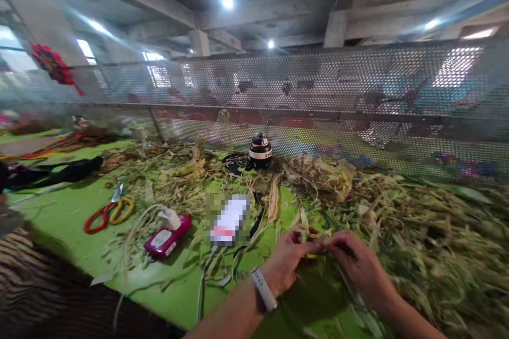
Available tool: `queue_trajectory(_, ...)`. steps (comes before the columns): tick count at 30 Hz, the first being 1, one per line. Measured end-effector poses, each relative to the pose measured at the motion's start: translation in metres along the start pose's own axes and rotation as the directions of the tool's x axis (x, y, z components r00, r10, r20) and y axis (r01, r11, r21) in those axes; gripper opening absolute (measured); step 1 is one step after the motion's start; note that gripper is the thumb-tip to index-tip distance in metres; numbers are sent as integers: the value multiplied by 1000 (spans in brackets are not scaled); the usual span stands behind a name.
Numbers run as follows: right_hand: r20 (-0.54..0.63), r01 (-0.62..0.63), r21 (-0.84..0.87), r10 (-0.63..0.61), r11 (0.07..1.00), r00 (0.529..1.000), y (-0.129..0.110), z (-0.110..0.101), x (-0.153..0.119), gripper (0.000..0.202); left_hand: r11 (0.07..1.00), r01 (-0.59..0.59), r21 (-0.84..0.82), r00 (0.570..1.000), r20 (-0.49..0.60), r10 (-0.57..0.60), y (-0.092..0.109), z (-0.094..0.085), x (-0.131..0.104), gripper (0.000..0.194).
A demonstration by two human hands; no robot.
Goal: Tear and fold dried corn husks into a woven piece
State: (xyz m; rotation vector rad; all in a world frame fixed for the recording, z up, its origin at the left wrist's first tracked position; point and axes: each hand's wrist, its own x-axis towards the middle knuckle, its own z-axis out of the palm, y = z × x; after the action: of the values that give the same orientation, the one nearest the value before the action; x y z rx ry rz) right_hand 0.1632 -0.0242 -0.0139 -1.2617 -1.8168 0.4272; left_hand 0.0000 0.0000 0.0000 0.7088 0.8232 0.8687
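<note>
My left hand (292,254), with a white band at its wrist, pinches a small piece of pale dried husk (304,220) over the green table. Close on its right, my right hand (353,259) has its fingers closed on the same pale strands, and the fingertips of both hands nearly meet. Long husk strips (358,304) hang down beneath my right hand. Left of my hands, a phone (230,218) with a blurred screen lies on the table, a cable running from its lower end.
Scissors (109,214) with red and yellow handles and a magenta power strip (167,237) lie left on the green table (159,302). Dried husks (429,243) heap at the right. A black device (260,151) stands before a perforated screen (318,85). A person's striped sleeve (32,280) shows lower left.
</note>
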Motion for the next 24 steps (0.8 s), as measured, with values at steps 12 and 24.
queue_trajectory(12, -57, -53, -2, 53, 999, 997, 1, 4, -4, 22, 972, -231, 49, 972, 59, 228, -7, 5, -3, 46)
queue_trajectory(24, -17, -89, 28, 90, 996, 996, -1, 4, -5, 20, 952, -288, 102, 957, 66, 282, -13, 1, 1, 45)
